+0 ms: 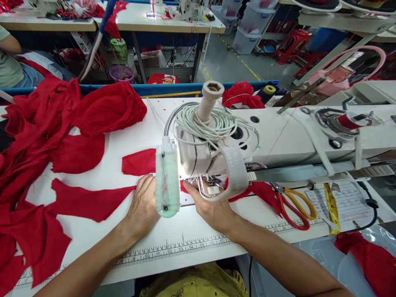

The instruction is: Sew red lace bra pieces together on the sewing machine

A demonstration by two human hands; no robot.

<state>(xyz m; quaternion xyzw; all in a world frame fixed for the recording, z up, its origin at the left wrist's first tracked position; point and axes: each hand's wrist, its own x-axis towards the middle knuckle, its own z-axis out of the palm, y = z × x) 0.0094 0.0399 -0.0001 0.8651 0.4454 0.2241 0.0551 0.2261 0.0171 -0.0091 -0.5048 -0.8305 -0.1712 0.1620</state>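
Note:
My left hand (142, 203) lies palm down on the sewing machine's white table, its fingers stretched forward over the end of a red fabric piece (95, 201). The lamp (168, 181) covers part of those fingers. Beside the needle area of the white sewing machine (198, 154), my right hand (215, 209) has its thumb stretched out against red cloth. Its other fingers are largely hidden by the machine's guard (236, 175). More red fabric (266, 196) trails out on the right of the machine head. A smaller red piece (137, 162) lies behind my left hand.
Heaped red fabric (37, 136) covers the table's left side. Scissors (293, 204), a yellow measuring tape (332, 208) and a paper sheet (352, 206) lie at right. A printed ruler (173, 249) runs along the front edge. Another person's arm (9, 41) shows at far left.

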